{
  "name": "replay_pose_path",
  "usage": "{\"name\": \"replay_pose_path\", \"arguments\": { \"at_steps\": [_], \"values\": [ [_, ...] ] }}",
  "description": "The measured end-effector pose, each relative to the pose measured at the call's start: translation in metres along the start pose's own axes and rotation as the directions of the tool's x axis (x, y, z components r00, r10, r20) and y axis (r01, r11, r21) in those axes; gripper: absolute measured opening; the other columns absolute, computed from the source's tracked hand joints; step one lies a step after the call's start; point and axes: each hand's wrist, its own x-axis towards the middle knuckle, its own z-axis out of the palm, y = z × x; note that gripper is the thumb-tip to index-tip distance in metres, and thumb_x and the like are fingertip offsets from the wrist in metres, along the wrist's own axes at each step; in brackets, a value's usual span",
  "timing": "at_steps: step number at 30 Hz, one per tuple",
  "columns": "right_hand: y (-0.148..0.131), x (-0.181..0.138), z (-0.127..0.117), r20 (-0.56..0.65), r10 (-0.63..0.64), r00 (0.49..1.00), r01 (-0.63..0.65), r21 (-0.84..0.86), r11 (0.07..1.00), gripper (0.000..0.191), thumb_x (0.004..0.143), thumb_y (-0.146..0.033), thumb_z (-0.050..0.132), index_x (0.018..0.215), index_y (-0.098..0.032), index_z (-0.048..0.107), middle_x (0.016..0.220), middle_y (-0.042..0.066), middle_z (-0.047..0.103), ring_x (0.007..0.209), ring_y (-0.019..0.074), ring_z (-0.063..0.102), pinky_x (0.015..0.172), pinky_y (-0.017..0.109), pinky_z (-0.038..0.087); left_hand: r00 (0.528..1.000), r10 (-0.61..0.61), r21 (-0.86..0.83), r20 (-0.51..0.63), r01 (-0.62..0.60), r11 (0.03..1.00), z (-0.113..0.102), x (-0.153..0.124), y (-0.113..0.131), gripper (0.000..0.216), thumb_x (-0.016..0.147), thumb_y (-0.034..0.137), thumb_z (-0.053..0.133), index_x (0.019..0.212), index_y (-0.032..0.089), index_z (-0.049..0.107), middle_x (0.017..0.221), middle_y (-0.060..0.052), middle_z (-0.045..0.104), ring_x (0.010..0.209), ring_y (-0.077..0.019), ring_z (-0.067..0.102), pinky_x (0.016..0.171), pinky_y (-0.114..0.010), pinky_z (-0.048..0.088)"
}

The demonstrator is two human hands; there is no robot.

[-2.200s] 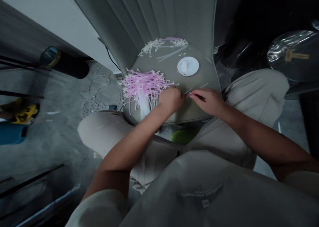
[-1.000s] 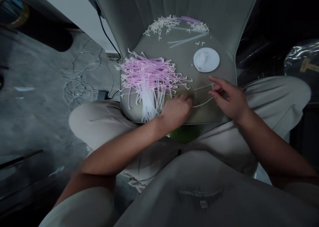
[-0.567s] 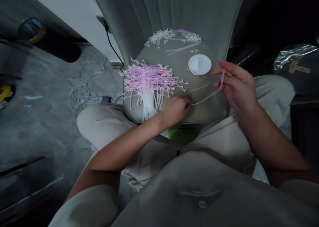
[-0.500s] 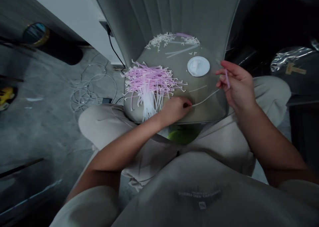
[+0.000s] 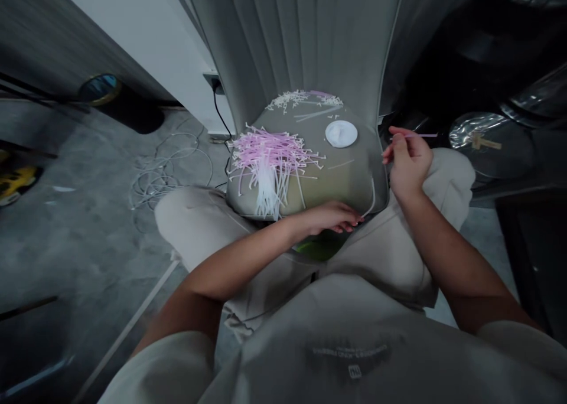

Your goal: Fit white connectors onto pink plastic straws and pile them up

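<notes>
A grey chair seat (image 5: 341, 182) in front of me carries a heap of pink and white plastic sticks (image 5: 270, 159). My left hand (image 5: 332, 217) is at the seat's front edge, fingers pinched on the end of a thin white stick (image 5: 371, 200) that curves up the seat's right side. My right hand (image 5: 405, 159) is raised past the seat's right edge, fingers closed on a thin pink stick (image 5: 420, 136) that points right.
A round white lid (image 5: 341, 133) lies near the seat's back right. Small white pieces (image 5: 290, 100) are scattered at the back. Cables (image 5: 166, 168) lie coiled on the floor to the left. Plastic-wrapped objects (image 5: 487, 141) sit at right. A green thing (image 5: 316, 247) shows under the seat.
My left hand has slid from the middle of the seat back to its front edge with the white stick. My right hand lifted off the seat, picked up a pink stick and turned it level.
</notes>
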Motion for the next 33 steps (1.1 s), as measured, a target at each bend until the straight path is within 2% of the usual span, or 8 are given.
{"name": "replay_pose_path", "arguments": {
  "at_steps": [5,9,13,17,19,24,27,33],
  "values": [
    [0.000,0.004,-0.003,0.024,0.055,0.998,-0.055,0.012,0.998,0.026,0.087,-0.045,0.059,0.094,-0.022,0.068,0.079,0.002,0.064,0.056,0.0089,0.049,0.054,0.027,0.039,0.990,0.123,-0.233,-0.071,-0.136,0.963,0.007,-0.011,0.006,0.026,0.068,0.032,0.076,0.088,0.016,0.069,0.082,-0.002,0.068,0.063,-0.0049,0.059,0.058,-0.017,0.041],
    [-0.013,0.003,-0.005,-0.055,0.045,0.997,-0.043,0.046,0.998,0.030,0.088,-0.048,0.054,0.093,-0.020,0.066,0.076,0.001,0.062,0.054,0.0097,0.046,0.050,0.026,0.035,0.939,0.267,-0.287,-0.219,-0.323,0.902,0.014,-0.030,0.022,0.030,0.069,0.037,0.078,0.084,0.015,0.065,0.083,-0.002,0.067,0.062,-0.0049,0.057,0.060,-0.019,0.041],
    [-0.047,-0.008,-0.001,-0.036,0.117,0.993,-0.101,0.293,0.951,0.024,0.083,-0.045,0.062,0.080,-0.021,0.064,0.077,0.000,0.063,0.055,0.0100,0.050,0.051,0.025,0.039,0.788,0.474,-0.192,-0.394,-0.574,0.796,0.019,-0.051,0.051,0.027,0.073,0.040,0.073,0.079,0.016,0.061,0.074,0.003,0.060,0.064,-0.0060,0.054,0.061,-0.019,0.038],
    [-0.086,-0.015,0.011,0.266,0.045,0.963,-0.153,0.403,0.902,0.024,0.079,-0.045,0.069,0.075,-0.021,0.070,0.082,0.002,0.066,0.055,0.0100,0.052,0.051,0.026,0.040,0.543,0.638,0.020,-0.547,-0.753,0.658,0.014,-0.070,0.083,0.020,0.077,0.036,0.068,0.079,0.018,0.061,0.069,0.004,0.054,0.062,-0.0058,0.046,0.062,-0.020,0.037],
    [-0.103,-0.010,0.021,0.343,-0.004,0.939,-0.143,0.402,0.904,0.022,0.078,-0.043,0.071,0.075,-0.022,0.072,0.077,0.001,0.065,0.055,0.0099,0.052,0.052,0.026,0.040,0.463,0.687,0.064,-0.560,-0.802,0.593,0.010,-0.078,0.094,0.018,0.077,0.035,0.069,0.081,0.018,0.063,0.070,0.004,0.056,0.061,-0.0055,0.045,0.061,-0.020,0.037],
    [-0.135,0.016,0.057,0.403,-0.109,0.909,-0.061,0.386,0.920,0.026,0.082,-0.046,0.068,0.077,-0.021,0.074,0.061,-0.002,0.060,0.049,0.0063,0.047,0.048,0.021,0.037,0.332,0.764,0.098,-0.553,-0.885,0.456,0.000,-0.088,0.113,0.019,0.075,0.035,0.073,0.078,0.018,0.066,0.072,0.002,0.059,0.059,-0.0055,0.047,0.057,-0.020,0.037],
    [-0.150,0.027,0.078,0.319,-0.183,0.930,0.063,0.354,0.933,0.030,0.083,-0.049,0.065,0.079,-0.020,0.074,0.058,-0.004,0.056,0.047,0.0054,0.046,0.044,0.019,0.036,0.270,0.782,0.098,-0.562,-0.917,0.387,-0.004,-0.090,0.121,0.019,0.075,0.035,0.074,0.079,0.018,0.067,0.072,0.002,0.060,0.059,-0.0055,0.047,0.057,-0.020,0.037],
    [-0.152,0.030,0.102,0.203,-0.260,0.944,0.198,0.282,0.939,0.029,0.086,-0.046,0.062,0.077,-0.020,0.071,0.063,-0.003,0.060,0.052,0.0060,0.050,0.046,0.019,0.037,0.248,0.753,0.060,-0.609,-0.933,0.355,-0.012,-0.083,0.119,0.019,0.075,0.033,0.075,0.078,0.017,0.067,0.072,0.002,0.060,0.058,-0.0045,0.046,0.056,-0.019,0.037]
  ]
}}
